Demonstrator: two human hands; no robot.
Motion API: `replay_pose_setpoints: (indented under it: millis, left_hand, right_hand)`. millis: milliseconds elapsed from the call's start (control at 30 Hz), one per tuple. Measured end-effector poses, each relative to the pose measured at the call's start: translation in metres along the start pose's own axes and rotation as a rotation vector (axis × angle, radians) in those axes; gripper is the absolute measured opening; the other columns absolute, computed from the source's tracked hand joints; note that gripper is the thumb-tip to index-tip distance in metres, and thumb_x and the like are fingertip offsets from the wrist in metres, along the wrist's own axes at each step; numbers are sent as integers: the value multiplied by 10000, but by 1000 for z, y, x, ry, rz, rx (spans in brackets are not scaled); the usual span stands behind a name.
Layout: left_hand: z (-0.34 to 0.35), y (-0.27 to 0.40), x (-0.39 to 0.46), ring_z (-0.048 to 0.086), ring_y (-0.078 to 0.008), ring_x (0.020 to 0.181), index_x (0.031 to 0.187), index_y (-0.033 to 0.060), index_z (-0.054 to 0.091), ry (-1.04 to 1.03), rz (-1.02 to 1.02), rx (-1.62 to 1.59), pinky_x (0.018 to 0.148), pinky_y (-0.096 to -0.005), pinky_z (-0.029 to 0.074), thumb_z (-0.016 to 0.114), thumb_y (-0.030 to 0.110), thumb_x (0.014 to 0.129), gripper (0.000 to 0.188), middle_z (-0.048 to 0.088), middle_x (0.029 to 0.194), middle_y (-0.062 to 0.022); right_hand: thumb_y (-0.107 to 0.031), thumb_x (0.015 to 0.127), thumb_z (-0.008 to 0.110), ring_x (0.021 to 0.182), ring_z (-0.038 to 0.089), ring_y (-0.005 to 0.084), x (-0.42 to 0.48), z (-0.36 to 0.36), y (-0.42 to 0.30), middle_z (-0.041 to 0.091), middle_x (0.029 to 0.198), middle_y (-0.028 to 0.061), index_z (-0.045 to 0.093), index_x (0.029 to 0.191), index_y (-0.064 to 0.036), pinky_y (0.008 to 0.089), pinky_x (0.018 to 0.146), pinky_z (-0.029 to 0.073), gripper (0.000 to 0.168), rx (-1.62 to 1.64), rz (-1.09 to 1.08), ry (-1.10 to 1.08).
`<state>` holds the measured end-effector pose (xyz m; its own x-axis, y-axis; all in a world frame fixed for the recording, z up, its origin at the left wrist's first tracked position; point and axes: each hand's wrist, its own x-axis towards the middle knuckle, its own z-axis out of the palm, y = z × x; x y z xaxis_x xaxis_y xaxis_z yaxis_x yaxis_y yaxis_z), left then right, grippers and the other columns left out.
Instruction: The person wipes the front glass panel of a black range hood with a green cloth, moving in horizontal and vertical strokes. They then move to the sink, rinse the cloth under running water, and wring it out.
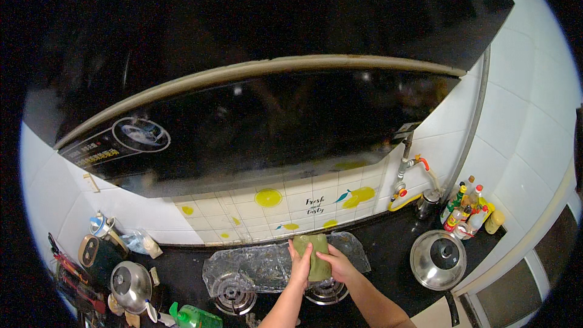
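Both of my hands hold a folded olive-green cloth [320, 259] between them, above the gas stove. My left hand [300, 262] grips its left side with the thumb lying across the front. On the right side, my right hand [339, 264] clasps the same cloth. Beneath them a sheet of clear plastic film [255, 264] lies crumpled over the back of the stove. The left burner [234, 298] shows partly through and below the film. Behind my hands, the right burner [327, 294] is partly hidden.
A lidded pan [438, 259] stands at the right, its handle over the counter edge. Several sauce bottles [469, 209] crowd the right corner near a gas pipe [401, 173]. Left are a domed lid [130, 286] and a green pump bottle [193, 316]. A dark range hood [273, 123] hangs overhead.
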<state>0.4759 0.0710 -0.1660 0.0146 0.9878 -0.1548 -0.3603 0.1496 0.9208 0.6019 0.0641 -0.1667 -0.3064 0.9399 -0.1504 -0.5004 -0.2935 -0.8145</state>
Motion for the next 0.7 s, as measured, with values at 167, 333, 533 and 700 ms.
replay_pose_setpoints:
  millis: [167, 333, 533, 700]
  left_hand:
    - [10, 1, 12, 202, -261, 1360, 1425, 13, 189, 38, 60, 22, 1070, -397, 239, 594, 312, 872, 748, 154, 1493, -149]
    - [25, 42, 8, 247, -216, 1340, 1389, 100, 344, 116, 116, 5, 1068, -384, 226, 596, 260, 857, 611, 259, 1465, -108]
    - [55, 70, 17, 290, -196, 1318, 1401, 114, 323, 96, 162, -93, 1031, -392, 270, 517, 252, 881, 572, 292, 1465, -54]
    - [44, 74, 23, 273, -183, 1333, 1414, 107, 293, 85, 156, -194, 1042, -391, 258, 514, 239, 887, 587, 283, 1470, -54]
  right_hand:
    - [-66, 860, 576, 1074, 540, 216, 2, -15, -16, 549, 1177, 75, 438, 1282, -69, 382, 905, 445, 443, 85, -93, 85]
    - [-25, 835, 538, 1115, 515, 255, 22, -29, -69, 539, 1194, 104, 446, 1263, -55, 411, 946, 420, 439, 524, -366, 194]
    - [-129, 885, 552, 1122, 480, 239, 77, -6, -150, 487, 1240, 113, 405, 1293, -20, 378, 959, 377, 447, 303, -1153, 696]
    - [-250, 925, 526, 1188, 417, 264, 124, -1, -187, 403, 1330, 144, 328, 1344, 23, 350, 1011, 304, 537, -195, -1446, 973]
